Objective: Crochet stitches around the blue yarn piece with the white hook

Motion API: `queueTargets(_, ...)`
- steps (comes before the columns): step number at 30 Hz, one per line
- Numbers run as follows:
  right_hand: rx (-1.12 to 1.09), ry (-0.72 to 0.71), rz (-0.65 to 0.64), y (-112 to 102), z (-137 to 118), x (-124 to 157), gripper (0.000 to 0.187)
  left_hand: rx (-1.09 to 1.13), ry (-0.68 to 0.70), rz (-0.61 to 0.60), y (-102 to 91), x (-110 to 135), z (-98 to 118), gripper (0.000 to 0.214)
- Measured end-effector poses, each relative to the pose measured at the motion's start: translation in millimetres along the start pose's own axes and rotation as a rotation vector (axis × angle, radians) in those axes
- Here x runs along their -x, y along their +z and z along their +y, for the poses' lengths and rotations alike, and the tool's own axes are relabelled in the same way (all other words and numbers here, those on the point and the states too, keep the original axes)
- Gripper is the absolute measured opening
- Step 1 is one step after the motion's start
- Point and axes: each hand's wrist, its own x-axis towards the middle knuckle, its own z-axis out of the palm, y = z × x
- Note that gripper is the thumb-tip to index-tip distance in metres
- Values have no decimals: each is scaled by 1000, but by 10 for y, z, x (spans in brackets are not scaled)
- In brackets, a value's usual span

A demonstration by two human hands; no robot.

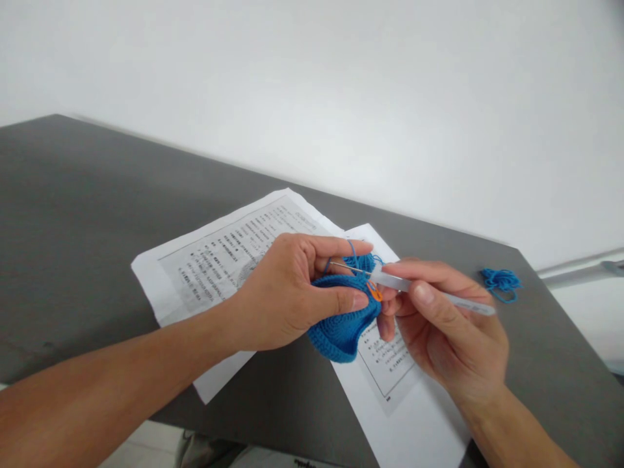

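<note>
Presently, left hand [292, 292] pinches blue crocheted cloth [341, 335] above the papers [214, 260] and right hand [453, 325] grips hook [396, 281] between thumb and fingers; its thin tip could miss the yarn [352, 247] if tension slackens.

Papers [214, 266] on table [121, 208] — yarn [501, 281] right.

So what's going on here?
The left hand pinches a curved blue crocheted piece, with thin blue yarn looped over a finger. The right hand holds a pale grey-handled metal hook by the piece's upper edge. A small orange plastic clip sits there too. White printed paper sheets lie below on the dark grey table.
</note>
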Motion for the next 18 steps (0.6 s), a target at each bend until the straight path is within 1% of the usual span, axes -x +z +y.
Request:
queueTargets(4,61,-52,-9,-45,-13,2,16,-94,42,42,27,21,17,67)
queueTargets(9,170,-133,-64,-135,-23,21,18,-326,175,125,74,37,25,61)
queueTargets(13,257,-190,-109,-199,-39,36,20,-468,253,140,66,40,15,58)
queueTargets(18,340,-234,-117,-258,-73,49,21,-533,299,161,56,48,-7,56)
